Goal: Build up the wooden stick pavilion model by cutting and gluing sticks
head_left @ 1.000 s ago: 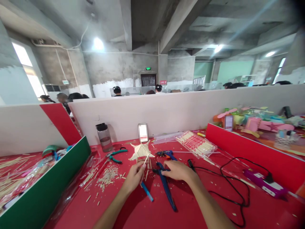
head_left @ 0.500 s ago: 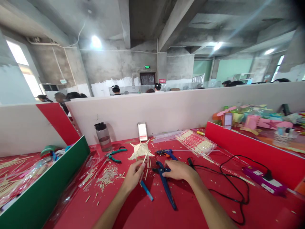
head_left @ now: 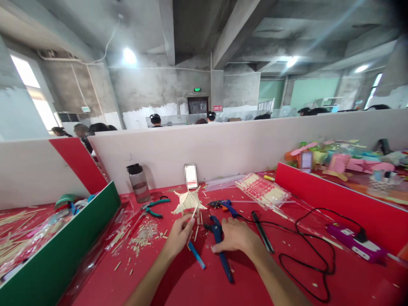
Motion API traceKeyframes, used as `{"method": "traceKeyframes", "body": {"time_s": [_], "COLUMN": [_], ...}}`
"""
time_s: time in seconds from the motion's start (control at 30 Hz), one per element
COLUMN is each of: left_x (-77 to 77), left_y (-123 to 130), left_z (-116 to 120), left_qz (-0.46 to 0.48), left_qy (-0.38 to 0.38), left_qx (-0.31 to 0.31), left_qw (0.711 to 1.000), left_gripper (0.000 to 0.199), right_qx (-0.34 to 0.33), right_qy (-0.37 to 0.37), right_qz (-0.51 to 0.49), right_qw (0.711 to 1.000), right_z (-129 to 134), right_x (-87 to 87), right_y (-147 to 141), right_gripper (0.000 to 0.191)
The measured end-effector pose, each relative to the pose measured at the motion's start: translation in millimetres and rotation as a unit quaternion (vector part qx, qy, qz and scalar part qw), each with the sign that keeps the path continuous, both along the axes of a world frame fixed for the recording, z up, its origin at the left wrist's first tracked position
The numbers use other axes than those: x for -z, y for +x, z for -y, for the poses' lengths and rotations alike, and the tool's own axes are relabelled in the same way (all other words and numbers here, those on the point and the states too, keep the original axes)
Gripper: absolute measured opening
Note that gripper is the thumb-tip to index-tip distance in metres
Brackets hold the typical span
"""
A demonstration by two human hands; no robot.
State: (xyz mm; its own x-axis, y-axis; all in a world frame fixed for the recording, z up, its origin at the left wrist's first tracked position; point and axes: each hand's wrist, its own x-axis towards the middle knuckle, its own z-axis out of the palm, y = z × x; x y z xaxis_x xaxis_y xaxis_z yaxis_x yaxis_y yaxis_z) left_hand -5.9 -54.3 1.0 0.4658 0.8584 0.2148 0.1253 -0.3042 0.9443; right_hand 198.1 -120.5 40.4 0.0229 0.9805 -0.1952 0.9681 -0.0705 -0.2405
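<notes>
My left hand pinches a thin wooden stick between thumb and fingers, pointing up toward a small star-shaped roof model made of pale sticks. My right hand is over a dark blue hand cutter; its thumb lies across the handle and its fingers are spread beside it, not closed round it. A bright blue pen-like rod lies between the hands. Beyond my right hand rests a blue glue gun, and to its right a black utility knife.
Green-handled pliers, stick scraps and a water bottle stand at left. A phone leans on the back partition. Bundled sticks lie back right. A black cable runs to a purple power strip.
My right hand has moved toward me and left, its thumb now across the cutter's handle. The cutter's handle end has shifted slightly left. More of the utility knife shows. My left hand stays put.
</notes>
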Motion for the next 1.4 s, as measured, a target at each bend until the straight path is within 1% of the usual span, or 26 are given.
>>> {"method": "traceKeyframes", "body": {"time_s": [0.1,0.17,0.27,0.33,0.37,0.43,0.5,0.57,0.67,0.73,0.83,0.93,1.0,1.07,1.23,1.4], "left_x": [-1.6,-3.6,-7.3,-9.7,-10.8,-12.5,-14.4,-17.3,-22.9,-26.0,-28.1,-28.5,-29.2,-30.2,-32.6,-34.9], "left_y": [-1,-3,-7,-11,-12,-15,-16,-18,-19,-19,-21,-23,-25,-27,-29,-30], "left_z": [2,5,10,14,15,18,20,23,25,26,25,22,21,21,22,22], "left_qz": [0.002,0.011,0.027,0.031,0.035,0.049,0.064,0.066,0.050,0.033,0.012,0.014,0.015,0.007,-0.015,-0.018], "left_qy": [0.006,0.012,0.026,0.039,0.043,0.042,0.042,0.056,0.101,0.120,0.122,0.114,0.108,0.107,0.125,0.125], "left_qx": [0.004,0.005,-0.004,-0.019,-0.027,-0.041,-0.050,-0.058,-0.067,-0.070,-0.072,-0.069,-0.069,-0.064,-0.054,-0.056], "left_qw": [1.000,1.000,0.999,0.999,0.998,0.997,0.996,0.994,0.991,0.990,0.990,0.991,0.992,0.992,0.991,0.990], "left_gripper": [0.060,0.052,0.044,0.043,0.042,0.042,0.041,0.041,0.043,0.045,0.050,0.054,0.055,0.056,0.056,0.055], "right_qx": [0.006,-0.012,-0.049,-0.082,-0.104,-0.141,-0.159,-0.163,-0.157,-0.143,-0.132,-0.123,-0.120,-0.121,-0.136,-0.141], "right_qy": [-0.011,-0.020,-0.037,-0.031,-0.025,-0.010,0.007,0.027,0.071,0.074,0.059,0.052,0.050,0.058,0.122,0.151], "right_qz": [0.042,0.034,-0.032,-0.098,-0.141,-0.240,-0.335,-0.403,-0.460,-0.476,-0.505,-0.555,-0.577,-0.575,-0.513,-0.467], "right_qw": [0.999,0.999,0.998,0.991,0.984,0.960,0.929,0.900,0.871,0.864,0.851,0.821,0.806,0.807,0.839,0.860], "right_z": [1,2,5,7,8,11,14,16,18,19,19,15,13,11,11,12], "right_x": [-2.9,-8.6,-19.8,-25.8,-27.7,-28.6,-26.5,-23.6,-20.4,-18.4,-12.2,-3.1,1.4,3.1,-0.9,-4.4], "right_y": [-6,-1,18,30,34,35,29,17,-4,-15,-24,-28,-29,-28,-25,-23], "right_gripper": [0.084,0.070,0.043,0.036,0.034,0.034,0.035,0.037,0.037,0.036,0.035,0.040,0.044,0.047,0.045,0.045]}}
